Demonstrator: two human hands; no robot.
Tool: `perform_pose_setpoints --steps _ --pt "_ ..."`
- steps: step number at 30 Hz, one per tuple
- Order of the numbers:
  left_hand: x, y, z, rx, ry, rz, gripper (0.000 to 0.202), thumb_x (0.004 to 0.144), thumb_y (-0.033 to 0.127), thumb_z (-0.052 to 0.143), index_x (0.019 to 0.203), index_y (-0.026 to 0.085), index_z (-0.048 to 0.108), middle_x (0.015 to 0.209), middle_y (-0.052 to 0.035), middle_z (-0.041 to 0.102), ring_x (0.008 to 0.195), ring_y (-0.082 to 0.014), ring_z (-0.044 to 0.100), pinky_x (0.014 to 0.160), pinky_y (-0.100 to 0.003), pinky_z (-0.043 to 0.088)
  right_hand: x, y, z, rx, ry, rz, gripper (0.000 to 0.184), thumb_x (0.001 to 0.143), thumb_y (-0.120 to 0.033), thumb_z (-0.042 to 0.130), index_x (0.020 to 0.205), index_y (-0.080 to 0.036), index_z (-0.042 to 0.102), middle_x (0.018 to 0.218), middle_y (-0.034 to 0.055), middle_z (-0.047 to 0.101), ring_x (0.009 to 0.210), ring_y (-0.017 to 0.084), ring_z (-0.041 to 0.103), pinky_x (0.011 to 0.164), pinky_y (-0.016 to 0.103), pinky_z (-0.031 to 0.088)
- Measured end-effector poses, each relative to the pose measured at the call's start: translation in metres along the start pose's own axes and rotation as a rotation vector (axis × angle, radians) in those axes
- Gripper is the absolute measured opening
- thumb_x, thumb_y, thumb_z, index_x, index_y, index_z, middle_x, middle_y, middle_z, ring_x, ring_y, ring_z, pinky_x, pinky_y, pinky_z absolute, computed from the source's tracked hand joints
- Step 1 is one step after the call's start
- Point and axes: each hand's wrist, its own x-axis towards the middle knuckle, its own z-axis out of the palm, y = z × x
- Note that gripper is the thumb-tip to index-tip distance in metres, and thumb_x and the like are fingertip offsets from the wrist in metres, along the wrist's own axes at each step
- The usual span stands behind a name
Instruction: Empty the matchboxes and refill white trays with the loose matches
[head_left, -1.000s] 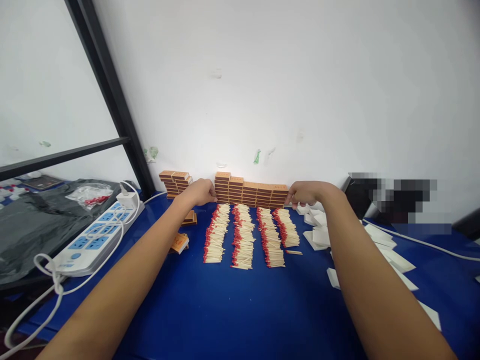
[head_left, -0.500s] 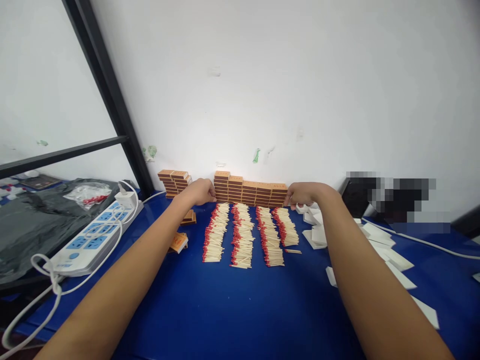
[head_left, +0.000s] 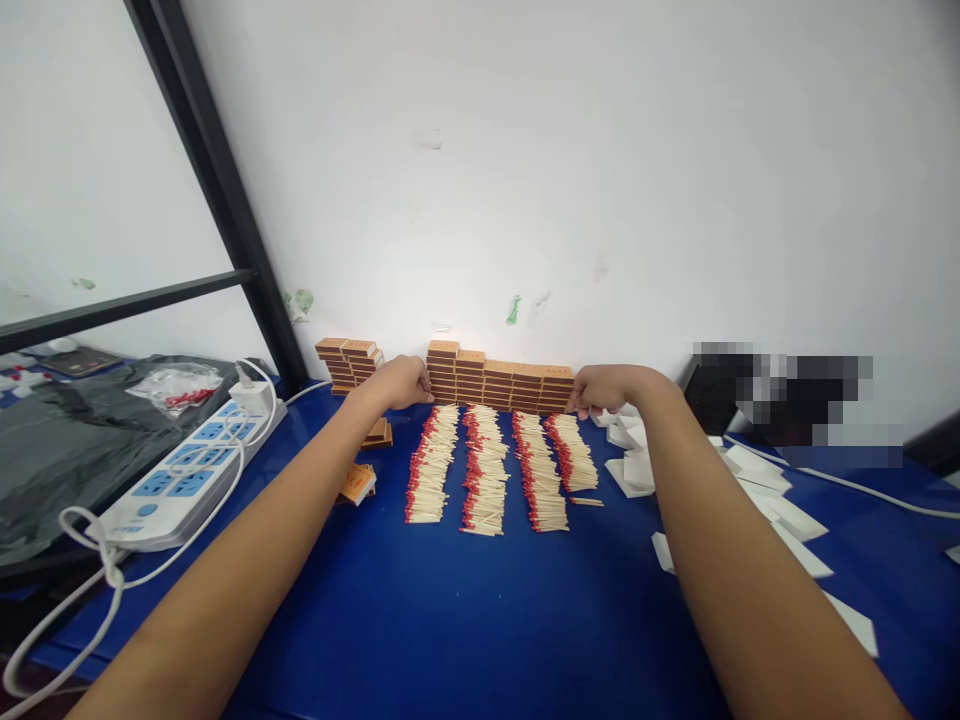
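Left hand (head_left: 401,382) and right hand (head_left: 604,388) bracket the boxes (head_left: 499,385) at the wall (head_left: 525,150).
The strip (head_left: 191,470) lies at 8 o'clock of the left hand, which is curled against the taller 9 o'clock end of the boxes. Their long axis runs 9 to 3 along the wall, at 12 o'clock of the matches (head_left: 487,465). The right hand is curled against the 3 o'clock end, with trays (head_left: 637,465) at its 6. Each hand touches its own end, equally near; whether either pinches a box I cannot tell.
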Motion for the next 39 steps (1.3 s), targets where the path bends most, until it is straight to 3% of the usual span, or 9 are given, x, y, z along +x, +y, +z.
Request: perform_pose_setpoints --steps 3,6,12,17,21,28,39 --pt "-0.001 0.000 -0.001 -0.002 0.009 0.001 0.018 0.082 0.031 0.077 0.090 0.017 0.086 0.092 -0.0094 0.083 0.084 -0.0239 0.074 0.070 -0.029 0.049 -0.003 0.002 -0.003 0.058 -0.091 0.040 0.021 0.067 -0.014 0.069 0.083 -0.021 0.080 0.090 0.0062 0.080 0.072 0.017 0.067 0.061 0.027 0.050" --pt "-0.001 0.000 -0.001 0.004 0.033 -0.001 0.017 0.085 0.031 0.074 0.086 0.019 0.086 0.087 -0.0080 0.082 0.081 -0.0226 0.073 0.070 -0.030 0.048 -0.006 0.004 -0.008 0.073 -0.098 0.079 0.021 0.070 -0.014 0.069 0.086 -0.022 0.079 0.092 0.0065 0.080 0.075 0.019 0.066 0.062 0.028 0.049" --pt "-0.005 0.005 -0.007 0.037 0.126 -0.041 0.032 0.090 0.043 0.070 0.072 0.019 0.081 0.071 -0.0093 0.076 0.066 -0.0210 0.066 0.068 -0.033 0.044 -0.020 -0.004 -0.018 0.034 -0.040 0.138 0.016 0.073 -0.011 0.072 0.082 -0.022 0.080 0.088 0.0074 0.080 0.078 0.023 0.071 0.067 0.032 0.053" --pt "-0.010 0.011 -0.014 0.059 0.239 -0.081 0.046 0.095 0.054 0.065 0.070 0.018 0.078 0.060 -0.0091 0.071 0.064 -0.0209 0.063 0.069 -0.033 0.045 -0.032 -0.020 -0.027 -0.066 0.098 0.187 0.012 0.073 -0.010 0.076 0.083 -0.015 0.079 0.092 0.0188 0.078 0.087 0.033 0.075 0.073 0.042 0.055" --pt "-0.009 0.013 -0.013 0.060 0.272 -0.086 0.043 0.097 0.054 0.065 0.079 0.018 0.078 0.067 -0.0087 0.073 0.071 -0.0215 0.066 0.070 -0.032 0.045 -0.034 -0.052 -0.024 -0.100 0.255 0.074 0.016 0.084 -0.020 0.073 0.097 -0.014 0.079 0.104 0.0219 0.078 0.094 0.033 0.073 0.079 0.042 0.054" --pt "-0.007 0.013 -0.012 0.076 0.267 -0.083 0.032 0.095 0.045 0.068 0.081 0.018 0.080 0.081 -0.0099 0.078 0.076 -0.0223 0.067 0.071 -0.032 0.043 -0.037 -0.122 0.008 -0.046 0.421 -0.244 0.025 0.097 -0.022 0.057 0.113 -0.019 0.075 0.114 0.0131 0.079 0.097 0.026 0.071 0.077 0.034 0.048" --pt "-0.006 0.013 -0.013 0.067 0.322 -0.077 0.038 0.097 0.052 0.067 0.089 0.018 0.080 0.092 -0.0108 0.079 0.085 -0.0240 0.068 0.074 -0.033 0.043 -0.023 -0.127 0.020 -0.035 0.548 -0.229 0.031 0.101 -0.023 0.051 0.121 -0.014 0.073 0.114 0.0170 0.077 0.098 0.029 0.068 0.076 0.037 0.045"
